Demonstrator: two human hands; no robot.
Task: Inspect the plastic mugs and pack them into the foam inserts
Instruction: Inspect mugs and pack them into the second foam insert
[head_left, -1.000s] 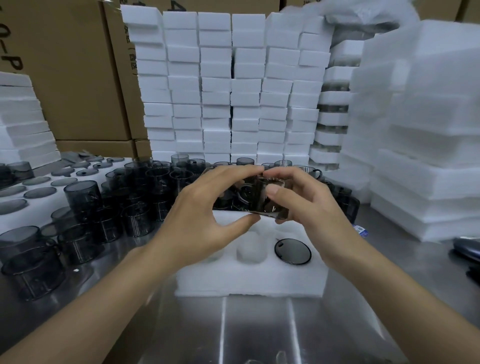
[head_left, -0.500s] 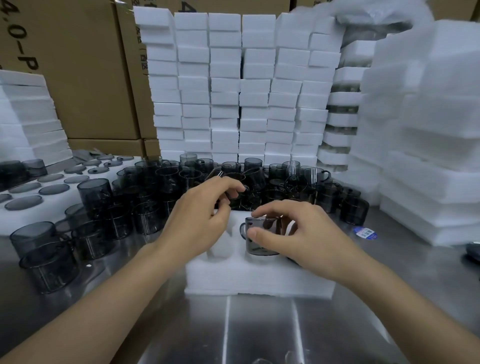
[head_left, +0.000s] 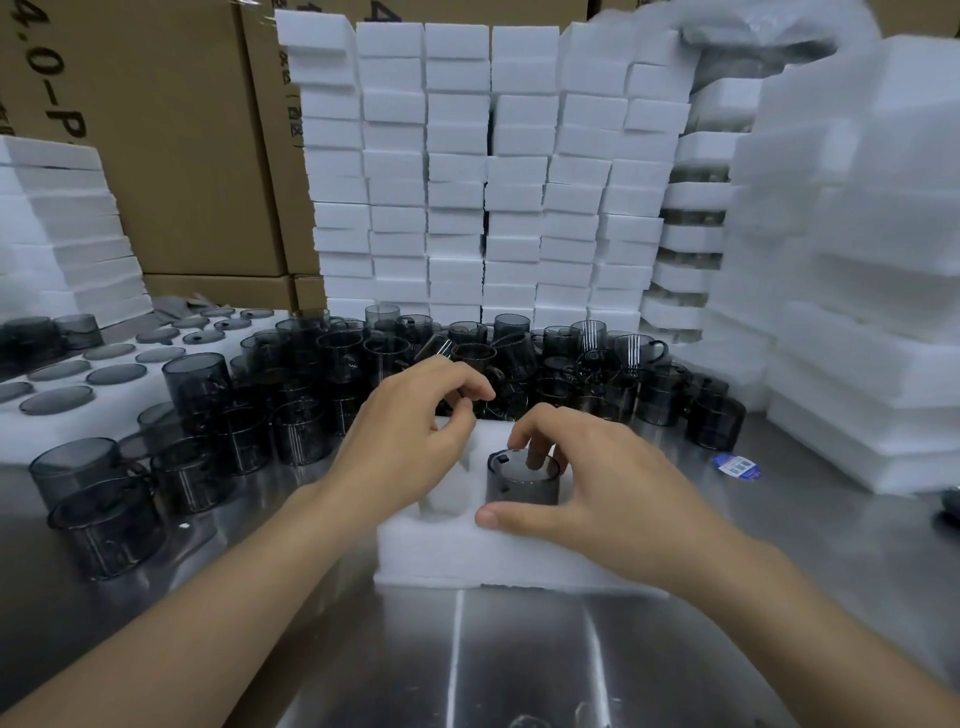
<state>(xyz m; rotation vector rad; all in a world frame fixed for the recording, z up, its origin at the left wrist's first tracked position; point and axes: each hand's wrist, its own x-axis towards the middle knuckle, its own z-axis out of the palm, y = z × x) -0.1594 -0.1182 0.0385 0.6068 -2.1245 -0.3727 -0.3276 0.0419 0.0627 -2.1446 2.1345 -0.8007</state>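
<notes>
A white foam insert (head_left: 441, 551) lies on the steel table in front of me. One dark translucent plastic mug (head_left: 522, 486) sits in its middle cavity, flat side up. My right hand (head_left: 597, 483) holds this mug, fingers curled over its top and far side, thumb lying on the foam just in front. An empty cavity (head_left: 447, 499) shows to the left of the mug. My left hand (head_left: 410, 441) reaches past the insert's far edge, where its thumb and curled fingers pinch a mug (head_left: 498, 402) at the front of the pile.
Many dark mugs (head_left: 597, 374) crowd the table behind and left of the insert. Foam blocks (head_left: 467, 182) are stacked behind them and foam trays (head_left: 857, 312) at right. A foam sheet with lids (head_left: 62, 395) lies left. Cardboard boxes (head_left: 156, 130) stand behind. A blue label (head_left: 737, 465) lies right.
Both hands held the mug up a second ago. My right hand lowered it into the insert's cavity, while my left hand let go and reached to the pile.
</notes>
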